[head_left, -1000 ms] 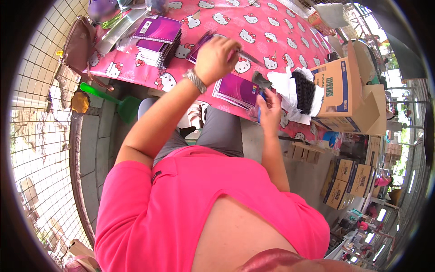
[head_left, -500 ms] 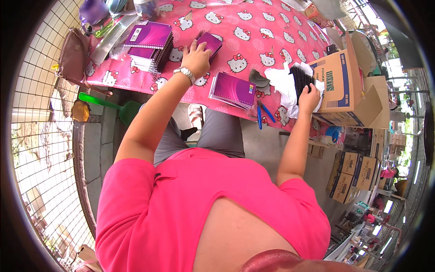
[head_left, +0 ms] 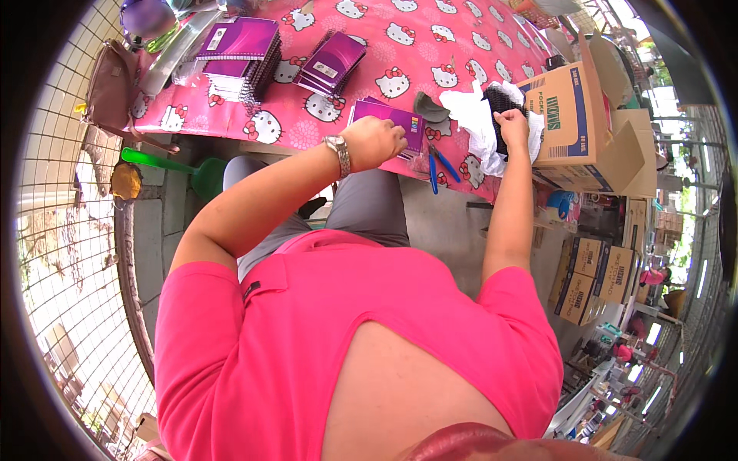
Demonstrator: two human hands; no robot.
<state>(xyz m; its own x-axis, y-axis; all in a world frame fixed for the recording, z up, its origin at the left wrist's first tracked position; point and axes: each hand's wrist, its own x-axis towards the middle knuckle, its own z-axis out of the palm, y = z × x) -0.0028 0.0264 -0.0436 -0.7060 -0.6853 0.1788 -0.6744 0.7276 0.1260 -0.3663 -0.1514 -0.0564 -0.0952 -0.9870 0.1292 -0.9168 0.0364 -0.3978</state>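
Observation:
My left hand, with a metal watch at the wrist, is at the near edge of a small stack of purple notebooks. Its fingers are curled together, and what they pinch, if anything, is hidden. To the right, my right hand pinches a black spiral binding coil at a bunch of them on crumpled white plastic. Two more purple spiral-bound piles, a larger notebook stack and a smaller pile, lie farther left. Blue-handled pliers rest at the table edge between my hands.
An opened cardboard box stands right of the plastic. A grey-green rounded piece lies beside the notebooks. The table has a pink patterned cover. A brown bag hangs at left, above a green dustpan. Boxes are stacked at right.
My left hand has come away from the smaller purple pile and moved right and nearer, to the near notebook stack. My right hand stays at the black coils. The view has shifted slightly.

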